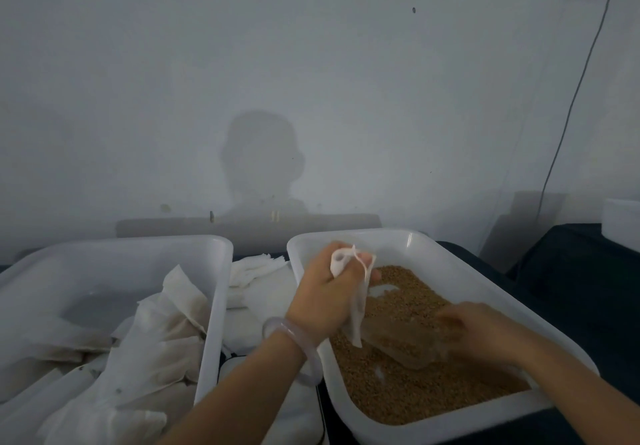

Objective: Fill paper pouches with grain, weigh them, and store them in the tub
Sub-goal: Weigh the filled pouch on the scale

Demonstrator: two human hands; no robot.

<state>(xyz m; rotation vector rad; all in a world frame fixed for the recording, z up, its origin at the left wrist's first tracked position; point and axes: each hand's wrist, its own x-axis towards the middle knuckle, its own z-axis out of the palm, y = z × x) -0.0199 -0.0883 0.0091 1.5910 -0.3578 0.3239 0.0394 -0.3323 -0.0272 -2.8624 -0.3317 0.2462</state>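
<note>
Before a grey wall, a paper pouch (354, 301) is pinched at its mouth by the left hand (320, 294) and hung lengthwise over the grain tub (363, 234). At its 4 o'clock a clear scoop (393, 339) is met by the blurred right hand (485, 330); that grip cannot be told.

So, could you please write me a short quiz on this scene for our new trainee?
1. True or false: the left hand grips a paper pouch over the grain tub.
2. The filled pouches lie in: A) the left tub; B) the grain tub.
3. Fill in: the right hand is down in the ____.
Key: 1 true; 2 A; 3 grain.
</note>
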